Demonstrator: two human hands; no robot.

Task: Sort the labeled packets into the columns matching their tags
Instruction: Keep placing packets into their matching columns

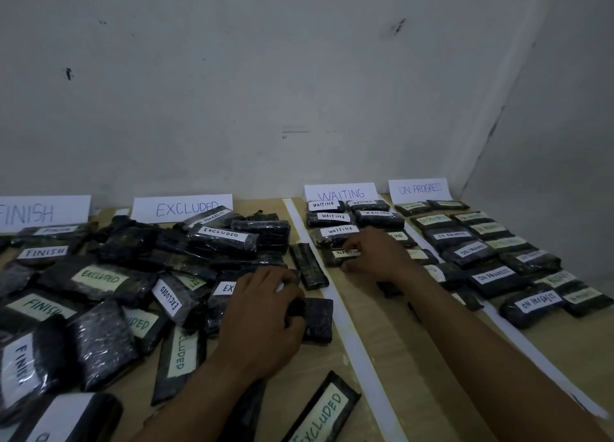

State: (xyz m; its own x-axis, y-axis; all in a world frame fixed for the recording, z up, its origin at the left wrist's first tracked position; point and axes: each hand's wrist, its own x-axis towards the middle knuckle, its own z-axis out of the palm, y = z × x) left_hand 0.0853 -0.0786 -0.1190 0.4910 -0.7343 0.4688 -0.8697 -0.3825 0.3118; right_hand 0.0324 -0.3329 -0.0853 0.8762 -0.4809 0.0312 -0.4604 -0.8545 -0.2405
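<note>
In the WAITING column (362,312), the right-hand grip (375,255) pinches a black plastic-wrapped WAITING packet (334,257), likely placing it; the left-hand grip (262,315) holds a black blank-faced packet (319,318) that needs flipping next.

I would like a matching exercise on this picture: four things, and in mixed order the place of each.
1 right hand
2 left hand
3 FINISH sign
4 ON PROGRESS sign

A furthest left of the signs
B on a dark packet, no tag showing
C furthest right of the signs
D on a WAITING packet

Pairs: 1-D, 2-B, 3-A, 4-C
</note>
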